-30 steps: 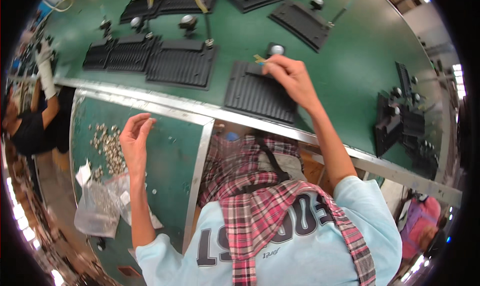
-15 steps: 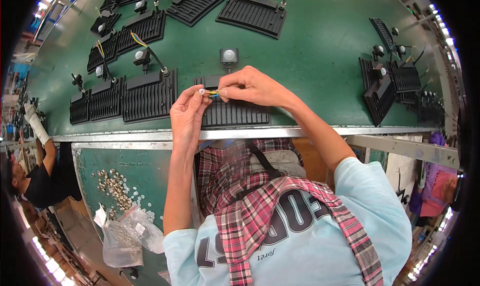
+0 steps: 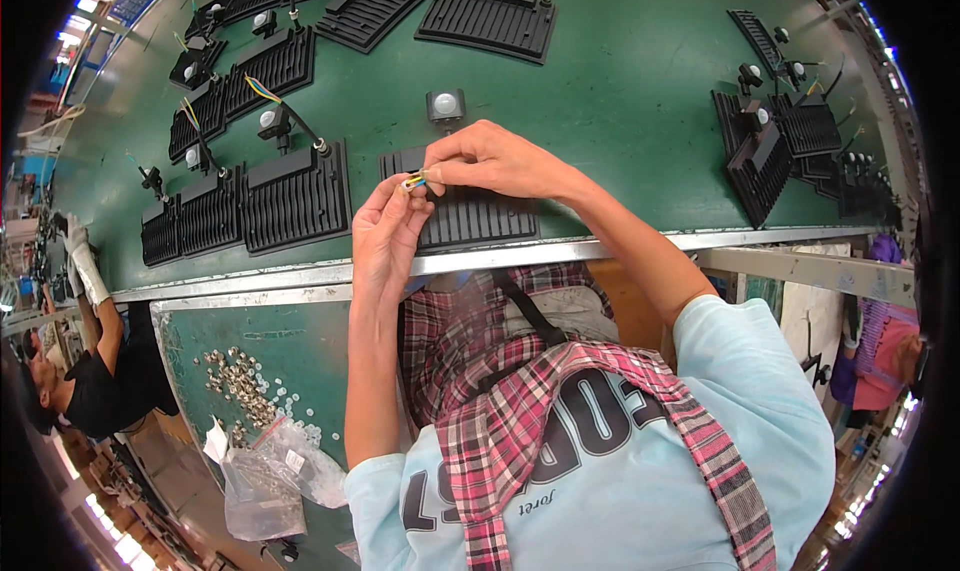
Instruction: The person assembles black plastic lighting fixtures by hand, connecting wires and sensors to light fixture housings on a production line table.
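Observation:
A black finned housing (image 3: 470,221) lies on the green belt (image 3: 620,111) just beyond the metal rail. A small grey sensor head (image 3: 445,103) sits behind it. My right hand (image 3: 500,161) hovers over the housing and pinches a short bundle of yellow and blue wire ends (image 3: 413,181). My left hand (image 3: 385,236) comes up from below, with its fingertips closed on the same wire tips. Whether a small part sits between those fingers is hidden.
More finned housings (image 3: 250,201) with sensors line the belt to the left, and others are stacked at the right (image 3: 770,151). A lower green tray holds a pile of small silver parts (image 3: 240,381) and plastic bags (image 3: 270,471). A co-worker's gloved hand (image 3: 85,266) reaches in at far left.
One second ago my left hand was down at the pile of silver parts and my right lay on the housing. Both now meet at the wire ends, as half a second ago.

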### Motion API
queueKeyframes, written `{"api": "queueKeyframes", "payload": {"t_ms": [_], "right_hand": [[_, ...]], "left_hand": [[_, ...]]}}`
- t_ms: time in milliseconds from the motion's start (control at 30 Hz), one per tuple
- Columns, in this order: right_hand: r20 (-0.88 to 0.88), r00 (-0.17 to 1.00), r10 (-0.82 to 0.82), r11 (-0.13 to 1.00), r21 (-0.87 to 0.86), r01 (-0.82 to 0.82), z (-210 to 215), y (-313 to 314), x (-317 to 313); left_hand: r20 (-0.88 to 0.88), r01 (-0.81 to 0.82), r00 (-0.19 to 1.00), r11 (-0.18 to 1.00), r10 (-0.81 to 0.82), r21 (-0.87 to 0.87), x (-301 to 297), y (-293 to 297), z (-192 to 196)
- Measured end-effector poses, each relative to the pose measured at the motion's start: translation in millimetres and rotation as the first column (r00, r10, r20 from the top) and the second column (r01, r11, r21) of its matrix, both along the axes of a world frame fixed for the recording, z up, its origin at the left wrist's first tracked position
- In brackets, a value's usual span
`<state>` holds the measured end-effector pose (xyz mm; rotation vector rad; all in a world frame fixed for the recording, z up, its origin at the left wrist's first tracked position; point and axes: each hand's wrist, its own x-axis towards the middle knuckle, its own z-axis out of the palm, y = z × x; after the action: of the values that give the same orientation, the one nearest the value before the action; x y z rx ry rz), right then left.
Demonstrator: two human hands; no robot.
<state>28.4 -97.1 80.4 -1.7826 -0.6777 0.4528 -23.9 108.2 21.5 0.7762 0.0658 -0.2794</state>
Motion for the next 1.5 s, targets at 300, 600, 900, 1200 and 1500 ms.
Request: {"api": "queueKeyframes", "payload": {"t_ms": [300,600,900,1200,1500], "right_hand": [[0.111,0.994,0.009,1.000,-0.007,-0.008,-6,-2,-1],[0.262,0.965,-0.023,0.997,-0.069,0.042,-4,3,-6],[0.133,0.991,-0.031,0.998,-0.049,0.038,1,1,-9],[0.296,0.921,-0.253,0.967,0.036,0.254,-5,-3,-10],[0.163,0.951,-0.263,0.965,0.054,0.258,-4,14,-3]], "left_hand": [[-0.058,0.032,0.998,0.989,-0.040,-0.142,1,-1,-1],[0.076,-0.101,0.994,0.959,0.084,0.265,-1,-8,15],[0.154,-0.125,0.985,0.934,0.077,0.335,2,-31,1],[0.308,-0.344,0.939,0.357,0.155,0.869,-61,76,35],[0.321,-0.091,0.910,-0.629,0.262,0.772,-146,234,17]]}}
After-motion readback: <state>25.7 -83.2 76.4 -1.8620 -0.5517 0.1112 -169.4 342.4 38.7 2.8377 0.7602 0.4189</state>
